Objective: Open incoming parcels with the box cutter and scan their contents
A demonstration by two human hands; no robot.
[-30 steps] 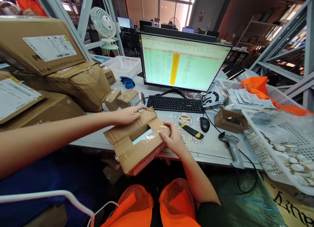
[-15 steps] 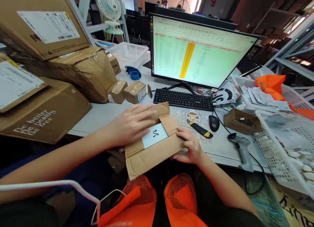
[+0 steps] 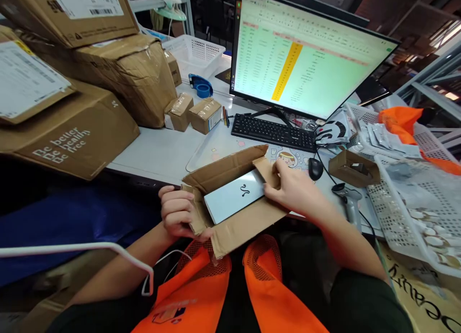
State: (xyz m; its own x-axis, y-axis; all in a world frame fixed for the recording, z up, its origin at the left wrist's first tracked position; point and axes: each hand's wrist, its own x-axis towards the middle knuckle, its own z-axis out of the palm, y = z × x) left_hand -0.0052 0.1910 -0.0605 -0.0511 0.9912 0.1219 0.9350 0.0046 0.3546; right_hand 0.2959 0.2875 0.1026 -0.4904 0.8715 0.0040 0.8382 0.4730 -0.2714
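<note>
An opened cardboard box is held over my lap at the desk's front edge, its flaps spread outward. Inside lies a pale blue box with a black squiggle on its top. My left hand is closed around the left end flap, fingers curled over its edge. At the other end, my right hand pinches the right flap between thumb and fingers, the thumb close to the pale box's end. Part of that end is hidden by the flap and hand.
Behind are a keyboard, a mouse and a monitor. Large cartons are stacked at left, near two small boxes. On the right stand a barcode scanner, an open small carton and a white basket.
My left hand moved from over the box's top to its left flap. My right hand shifted from the right side onto the right flap. More of the pale box shows, and the view tilted down.
</note>
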